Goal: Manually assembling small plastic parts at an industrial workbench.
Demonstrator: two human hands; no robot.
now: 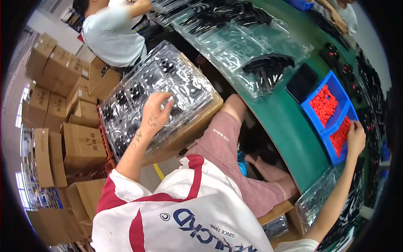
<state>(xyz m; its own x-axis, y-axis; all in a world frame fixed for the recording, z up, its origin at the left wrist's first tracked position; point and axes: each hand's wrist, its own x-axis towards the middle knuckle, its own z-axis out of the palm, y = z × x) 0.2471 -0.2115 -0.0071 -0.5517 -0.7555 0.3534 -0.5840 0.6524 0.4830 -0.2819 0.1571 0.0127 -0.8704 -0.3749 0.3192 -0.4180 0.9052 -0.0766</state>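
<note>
My left hand is over a clear plastic tray that holds black parts and lies on top of a cardboard box. Its thumb and forefinger come together at the tips; whatever is between them is too small to name. On the other side, my right hand is at the right rim of a blue divided bin. The fingers there are bent together beside small red pieces in the nearer compartment, and what they hold is hidden. More red pieces fill the farther compartment.
On the green table lie a black phone-like slab, a bundle of black parts with metal pins and clear plastic bags. Cardboard boxes are stacked at left. A co-worker sits at the far left; another person's hand shows far right.
</note>
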